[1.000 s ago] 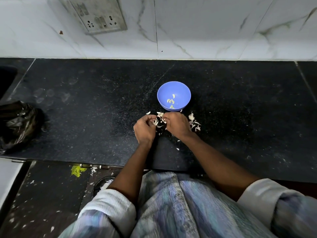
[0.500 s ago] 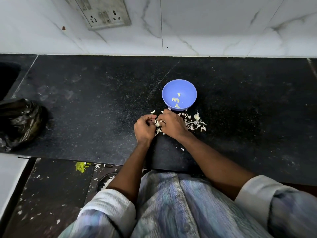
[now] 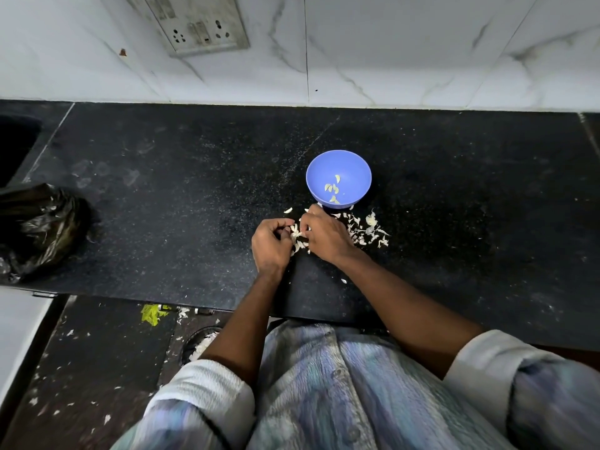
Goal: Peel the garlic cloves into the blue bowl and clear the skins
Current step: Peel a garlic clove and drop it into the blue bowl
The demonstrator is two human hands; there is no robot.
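I see both hands, left [image 3: 271,245] and right [image 3: 326,235], fingers curled on garlic [image 3: 297,234] amid skins [image 3: 367,230], just front of the bowl [image 3: 338,178], mid-bench [image 3: 162,206]

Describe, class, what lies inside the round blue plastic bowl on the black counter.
Inside the round blue plastic bowl lie a few pale peeled garlic cloves, near its bottom. The right hand covers a little of the near rim; nothing else shows inside.
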